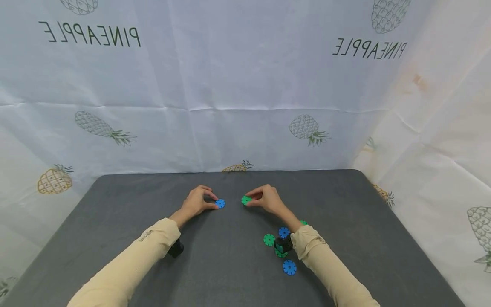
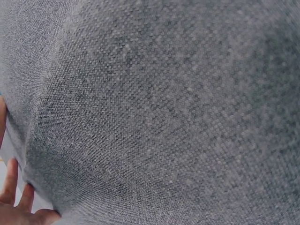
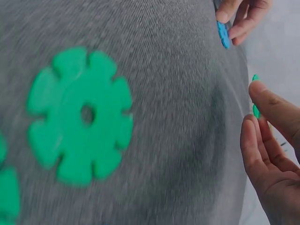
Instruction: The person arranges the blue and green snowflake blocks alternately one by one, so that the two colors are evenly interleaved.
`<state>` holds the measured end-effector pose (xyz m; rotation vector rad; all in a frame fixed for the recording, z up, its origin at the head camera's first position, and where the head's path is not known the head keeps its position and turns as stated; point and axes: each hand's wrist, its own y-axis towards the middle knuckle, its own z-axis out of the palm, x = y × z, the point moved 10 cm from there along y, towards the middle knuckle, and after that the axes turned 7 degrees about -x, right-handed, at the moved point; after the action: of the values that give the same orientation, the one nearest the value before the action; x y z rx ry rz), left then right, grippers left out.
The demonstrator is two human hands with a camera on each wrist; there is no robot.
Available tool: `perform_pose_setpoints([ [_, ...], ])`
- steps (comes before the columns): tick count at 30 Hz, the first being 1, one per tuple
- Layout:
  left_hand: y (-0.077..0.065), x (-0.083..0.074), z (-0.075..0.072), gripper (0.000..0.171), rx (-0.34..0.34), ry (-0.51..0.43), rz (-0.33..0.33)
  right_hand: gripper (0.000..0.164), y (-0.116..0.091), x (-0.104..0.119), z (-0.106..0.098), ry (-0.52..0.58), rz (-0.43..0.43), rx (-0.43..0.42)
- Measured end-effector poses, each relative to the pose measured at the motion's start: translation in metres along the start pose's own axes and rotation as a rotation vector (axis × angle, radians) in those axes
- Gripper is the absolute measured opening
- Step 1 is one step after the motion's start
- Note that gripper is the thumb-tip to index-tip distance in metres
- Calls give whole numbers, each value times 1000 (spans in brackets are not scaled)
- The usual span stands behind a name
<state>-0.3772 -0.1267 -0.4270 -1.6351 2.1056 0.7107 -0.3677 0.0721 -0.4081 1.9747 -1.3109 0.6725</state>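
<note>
1. At far left, behind the dark grey, fabric-textured tabletop [image 1: 230, 273], a white cloth [image 1: 238, 76] printed with pineapples hangs across your view.
2. Your left arm, in a cream cloth sleeve [image 1: 130, 260], reaches forward; a black wrist device [image 1: 176, 249] sits under its cuff.
3. Your left hand [image 1: 196, 201] pinches a round blue plastic-looking disc with a notched rim [image 1: 220, 204] between thumb and fingers, near the tabletop's far edge. You cannot tell whether that disc touches the surface.
4. Just to the right, across a gap, a round green notched disc [image 1: 245, 200] is pinched by your right hand [image 1: 269, 200], the two discs apart.
5. Nearer you, around your right wrist, loose notched discs lie on the tabletop: a green one [image 1: 269, 239], a second green one [image 1: 281, 253] partly hidden by the right wrist's black device [image 1: 284, 243], a blue one [image 1: 284, 232], another blue one nearest you [image 1: 289, 267], and a green one [image 1: 304, 222] mostly behind your forearm.
</note>
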Motion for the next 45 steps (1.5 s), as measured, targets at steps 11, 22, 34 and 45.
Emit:
perform_pose_setpoints([
  [11, 1, -3, 2, 17, 9, 2, -2, 22, 10, -2, 22, -49, 57, -20],
  [22, 1, -2, 3, 18, 9, 12, -21, 21, 19, 3, 36, -66, 99, -32],
  [34, 1, -2, 0, 19, 2, 2, -9, 25, 25, 2, 48, -67, 192, -7],
  [45, 3, 2, 0, 19, -2, 4, -6, 23, 27, 9, 51, -83, 137, -18],
])
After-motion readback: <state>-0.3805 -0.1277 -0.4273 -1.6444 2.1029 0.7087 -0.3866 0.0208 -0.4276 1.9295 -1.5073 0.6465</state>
